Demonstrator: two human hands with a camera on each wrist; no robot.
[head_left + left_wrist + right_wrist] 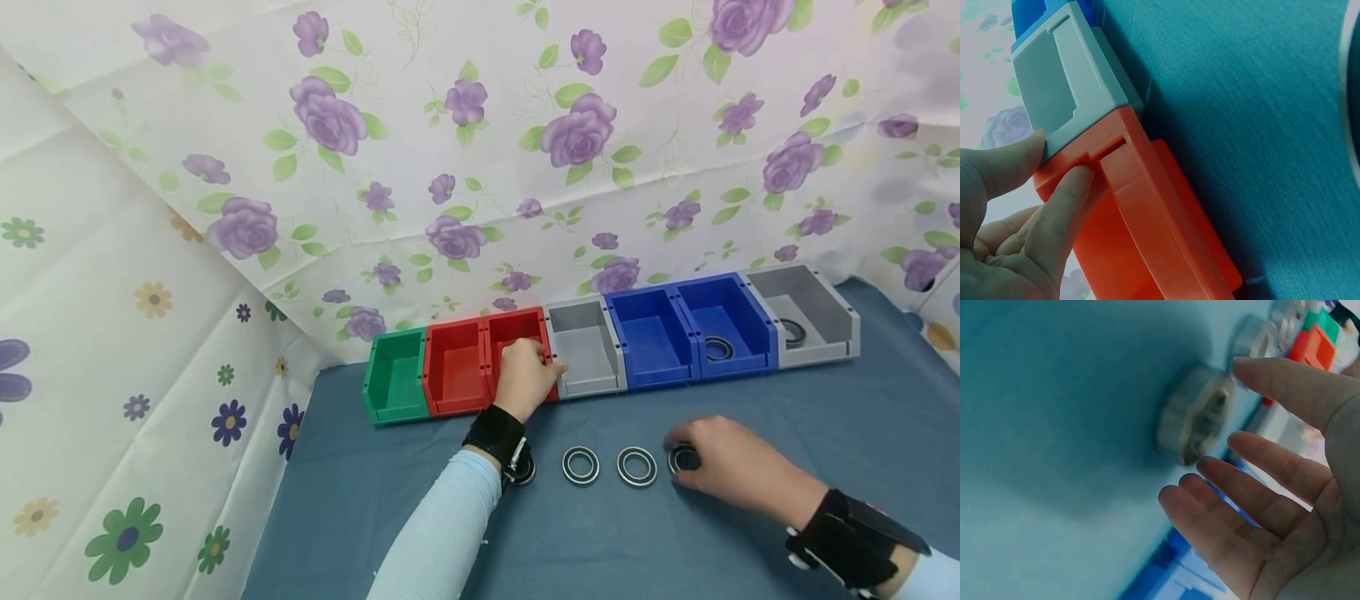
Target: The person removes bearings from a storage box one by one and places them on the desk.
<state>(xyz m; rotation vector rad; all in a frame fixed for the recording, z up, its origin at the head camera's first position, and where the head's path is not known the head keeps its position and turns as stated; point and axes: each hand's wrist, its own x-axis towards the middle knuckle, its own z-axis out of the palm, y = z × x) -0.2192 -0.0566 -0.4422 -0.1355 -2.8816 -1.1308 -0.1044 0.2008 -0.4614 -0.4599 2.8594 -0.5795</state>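
My left hand (pixel 522 379) reaches to the right-hand red bin (pixel 512 329). In the left wrist view its thumb lies on the grey side and a finger inside the red bin (pixel 1107 240), pinching the wall between them. My right hand (pixel 731 467) is around a ring-shaped ball bearing (pixel 672 460) on the cloth. The right wrist view shows its fingers spread, with a gap to the bearing (pixel 1175 422). Two more bearings, a middle one (pixel 622 467) and another (pixel 566 466), lie to the left. A further bearing (pixel 531 468) is partly hidden under my left wrist.
The bins form a row along the back: a green bin (pixel 395 413), another red bin (pixel 459 407), a grey bin (pixel 588 346), two blue ones and a right-hand grey bin (pixel 813 358). Bearings lie in the right blue bin (pixel 723 308) and right grey bin. A floral sheet hangs behind.
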